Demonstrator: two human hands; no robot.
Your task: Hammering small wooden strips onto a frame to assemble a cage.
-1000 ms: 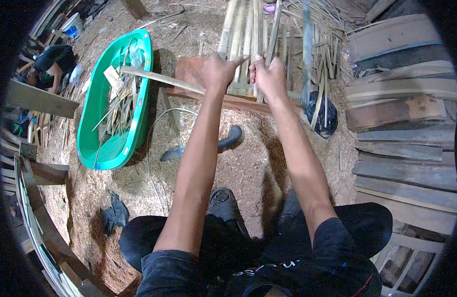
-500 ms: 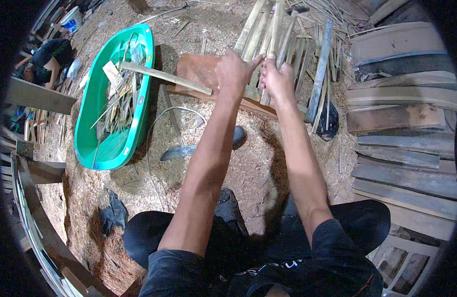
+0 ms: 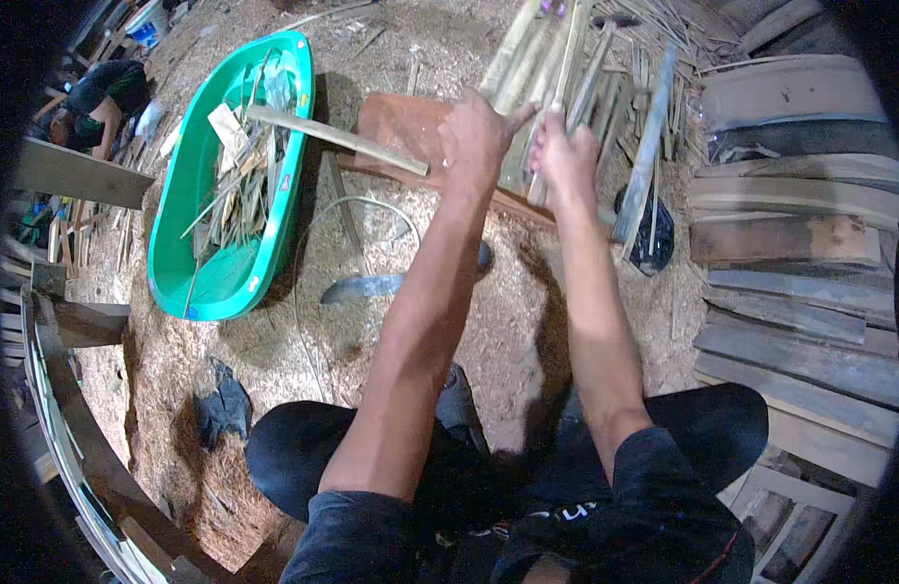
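Note:
My left hand (image 3: pixel 477 138) is closed round the near end of a pale wooden strip (image 3: pixel 513 47), its thumb stretched toward my other hand. My right hand (image 3: pixel 566 156) grips a thin wooden stick (image 3: pixel 570 66), whose near end pokes out below the fist. Both hands are side by side above a reddish-brown slab (image 3: pixel 396 131) on the ground. Several more wooden strips (image 3: pixel 610 117) lie just beyond and to the right. Nearer me, partly hidden by my left forearm, lies a machete-like blade (image 3: pixel 360 287).
A green plastic tub (image 3: pixel 167 243) of wood scraps stands left, with a slat (image 3: pixel 342 138) jutting over its rim. Stacked boards (image 3: pixel 790 238) line the right. A black plastic bag (image 3: pixel 652 238) sits right of the slab. Another person (image 3: pixel 104 107) crouches far left.
The view has shifted slightly, so the tub and slab sit a little differently. My right hand has come slightly apart from my left thumb, still holding the stick.

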